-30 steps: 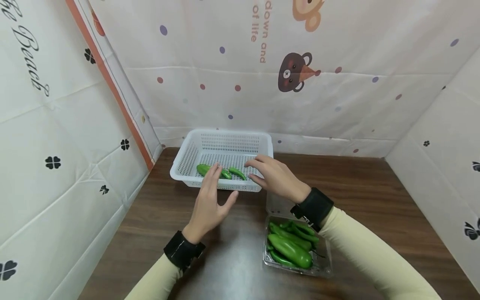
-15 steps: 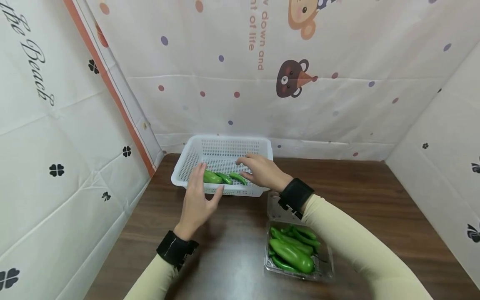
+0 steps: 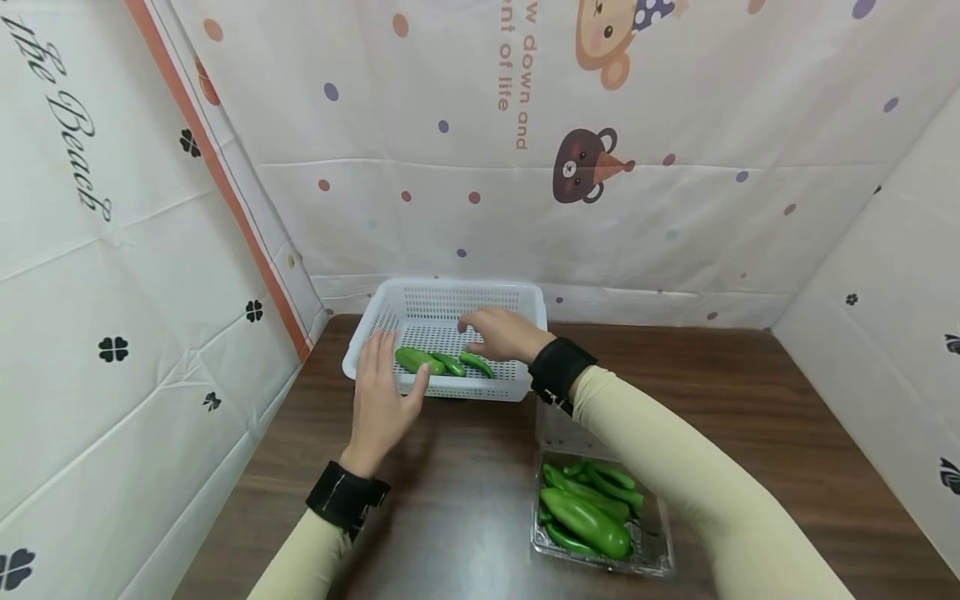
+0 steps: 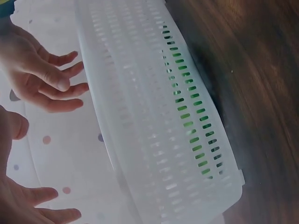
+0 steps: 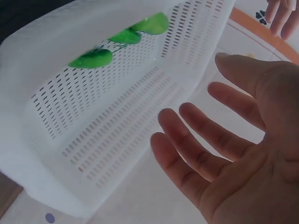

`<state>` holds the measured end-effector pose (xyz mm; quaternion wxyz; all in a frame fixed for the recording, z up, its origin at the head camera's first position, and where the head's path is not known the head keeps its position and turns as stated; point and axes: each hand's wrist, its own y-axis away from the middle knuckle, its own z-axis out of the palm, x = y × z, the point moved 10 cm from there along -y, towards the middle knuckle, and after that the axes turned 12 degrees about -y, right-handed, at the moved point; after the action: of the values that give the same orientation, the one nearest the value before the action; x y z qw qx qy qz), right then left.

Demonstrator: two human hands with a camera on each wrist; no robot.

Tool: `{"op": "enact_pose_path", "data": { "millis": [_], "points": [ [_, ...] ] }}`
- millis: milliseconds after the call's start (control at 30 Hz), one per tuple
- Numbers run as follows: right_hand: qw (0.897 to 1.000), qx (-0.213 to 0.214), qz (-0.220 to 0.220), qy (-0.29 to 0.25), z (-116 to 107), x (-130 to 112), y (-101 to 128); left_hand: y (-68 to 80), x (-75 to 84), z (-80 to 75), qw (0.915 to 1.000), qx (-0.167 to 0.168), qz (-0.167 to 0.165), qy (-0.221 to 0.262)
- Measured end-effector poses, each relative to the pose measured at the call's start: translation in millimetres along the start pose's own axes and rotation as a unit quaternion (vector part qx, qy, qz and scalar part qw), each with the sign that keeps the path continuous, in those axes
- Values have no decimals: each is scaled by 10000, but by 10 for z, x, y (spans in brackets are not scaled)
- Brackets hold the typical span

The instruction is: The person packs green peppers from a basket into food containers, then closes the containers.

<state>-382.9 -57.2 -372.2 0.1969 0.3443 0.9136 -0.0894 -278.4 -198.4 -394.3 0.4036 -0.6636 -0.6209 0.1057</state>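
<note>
Head cam: we've got three green peppers [image 3: 442, 362] already lying in the white basket [image 3: 517, 292] at the back of the worktop [image 3: 465, 492], w/ a bunch more left in the clear plastic tray [image 3: 660, 550] nearer us on the right. So we reckon it's early days, most still to go. Our left hand [image 3: 381, 404] sits at the basket's near-left rim, fingers straight and spread, holding nothing. Our right hand [image 3: 501, 333] hovers palm-down over the basket, fingers loose and spread, also empty; right wrist cam shows the open palm [image 5: 233, 158] above the basket floor. Sleeves are cream w/ black wrist straps.
</note>
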Motion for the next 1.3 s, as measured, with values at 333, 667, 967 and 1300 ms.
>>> {"op": "enact_pose_path", "data": {
  "millis": [333,667,967,1300],
  "points": [
    [9980,-510,350,-98,137,118,-270,-31,-221,52,9983,-125,-447,-359],
    [9986,-487,160,-85,307,197,-484,-35,-337,120,9952,-440,-674,-559],
    [9923,-1054,636,100,543,363,-604,-11,-470,250,9902,-844,-895,-659],
    [9829,-1491,1057,239,685,424,-694,25,-593,321,9838,-1130,-1128,-811]
  ]
}}
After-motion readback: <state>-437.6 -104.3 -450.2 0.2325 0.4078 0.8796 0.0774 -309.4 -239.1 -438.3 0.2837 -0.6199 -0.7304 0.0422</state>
